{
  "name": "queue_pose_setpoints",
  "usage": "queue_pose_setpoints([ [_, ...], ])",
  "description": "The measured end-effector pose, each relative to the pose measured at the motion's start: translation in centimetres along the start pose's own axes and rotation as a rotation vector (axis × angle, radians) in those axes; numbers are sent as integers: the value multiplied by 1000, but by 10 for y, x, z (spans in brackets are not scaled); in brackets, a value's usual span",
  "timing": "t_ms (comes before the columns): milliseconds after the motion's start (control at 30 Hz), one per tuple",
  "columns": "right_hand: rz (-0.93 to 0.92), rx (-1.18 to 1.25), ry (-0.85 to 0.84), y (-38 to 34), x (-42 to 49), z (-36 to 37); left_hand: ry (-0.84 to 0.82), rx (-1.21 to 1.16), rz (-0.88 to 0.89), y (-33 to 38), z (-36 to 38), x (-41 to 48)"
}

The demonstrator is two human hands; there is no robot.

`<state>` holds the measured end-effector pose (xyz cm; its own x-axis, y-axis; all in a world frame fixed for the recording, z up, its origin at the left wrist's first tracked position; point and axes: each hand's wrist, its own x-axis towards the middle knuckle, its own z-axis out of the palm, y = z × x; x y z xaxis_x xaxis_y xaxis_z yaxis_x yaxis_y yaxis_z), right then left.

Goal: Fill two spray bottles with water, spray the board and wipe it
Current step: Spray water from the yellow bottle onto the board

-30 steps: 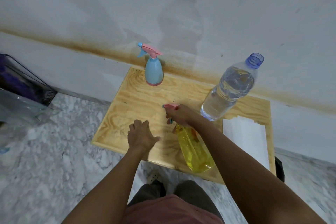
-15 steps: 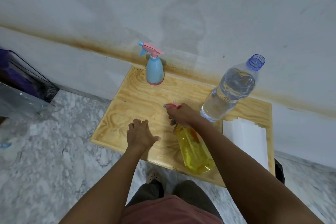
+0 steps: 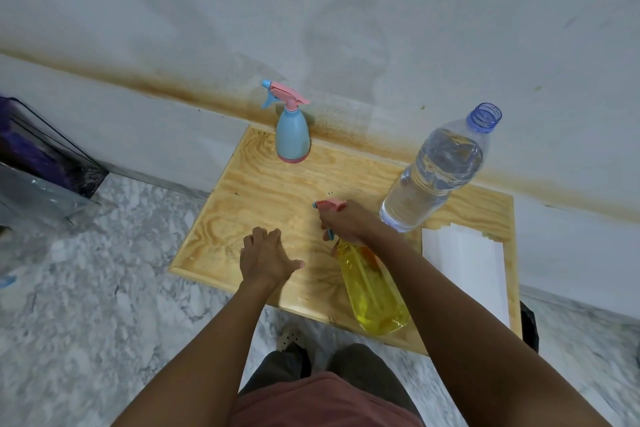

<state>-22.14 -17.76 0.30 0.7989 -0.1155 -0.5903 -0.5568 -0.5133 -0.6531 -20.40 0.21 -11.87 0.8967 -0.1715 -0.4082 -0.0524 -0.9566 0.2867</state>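
A wooden board lies on the marble floor against the wall. My right hand grips the pink spray head of a yellow spray bottle, which stands on the board's near edge; my fingers are curled round the trigger. My left hand rests on the board beside it, fingers loosely bent, holding nothing. A blue spray bottle with a pink head stands at the board's far edge. A large uncapped water bottle stands at the right. Folded white paper lies on the board's right side.
A stained white wall rises right behind the board. A dark bin with a clear plastic bag sits on the floor at the left. My knees and a shoe are just in front of the board's near edge.
Both hands and the bottles keep their places; only the camera view has shifted slightly.
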Motion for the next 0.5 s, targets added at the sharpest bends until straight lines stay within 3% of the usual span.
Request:
queue_pose_setpoints([
  [267, -19, -2, -36, 1, -8, 2, -9, 12, 9, -1, 1, 0],
  [500, -42, 31, 57, 10, -7, 6, -34, 45, 31, -2, -3, -1],
])
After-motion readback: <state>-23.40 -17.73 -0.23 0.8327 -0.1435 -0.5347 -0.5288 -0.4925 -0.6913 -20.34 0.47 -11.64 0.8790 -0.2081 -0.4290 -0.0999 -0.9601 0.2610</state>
